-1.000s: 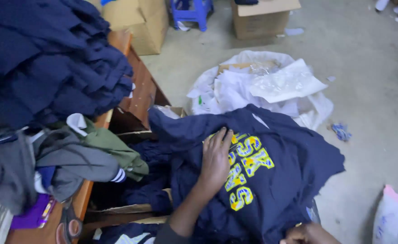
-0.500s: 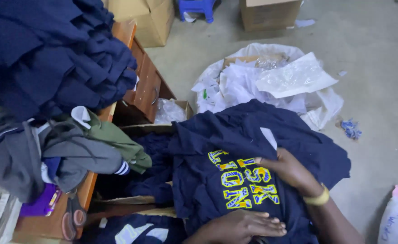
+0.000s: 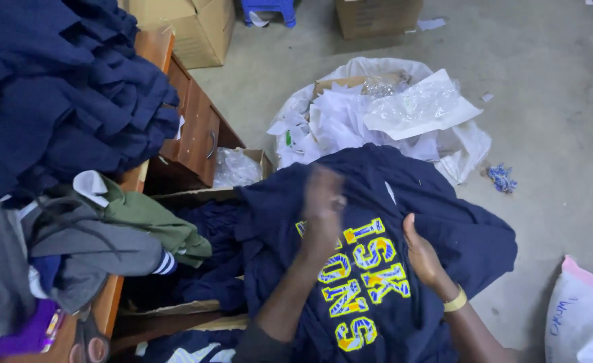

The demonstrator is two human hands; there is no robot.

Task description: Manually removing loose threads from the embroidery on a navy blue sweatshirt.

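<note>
A navy shirt (image 3: 437, 222) with yellow and blue printed letters lies spread over my lap and an open cardboard box. My left hand (image 3: 323, 212) is blurred and rests flat on the shirt just above the print, fingers pointing away from me. My right hand (image 3: 423, 254), a yellow band on its wrist, presses on the fabric right of the letters, fingers curled into the cloth. Whether either hand pinches the fabric is unclear.
A tall heap of navy clothes (image 3: 54, 101) sits on a wooden desk (image 3: 195, 128) at left, with grey and green garments (image 3: 108, 235) below it. A white sack of plastic wrappers (image 3: 384, 114) lies ahead. Cardboard boxes (image 3: 182, 27) stand at the back; a white bag (image 3: 585, 316) sits at right.
The shirt has been turned so its print runs along my lap. My left hand has swept up onto the shirt above the letters. My right hand has shifted to the right of the print.
</note>
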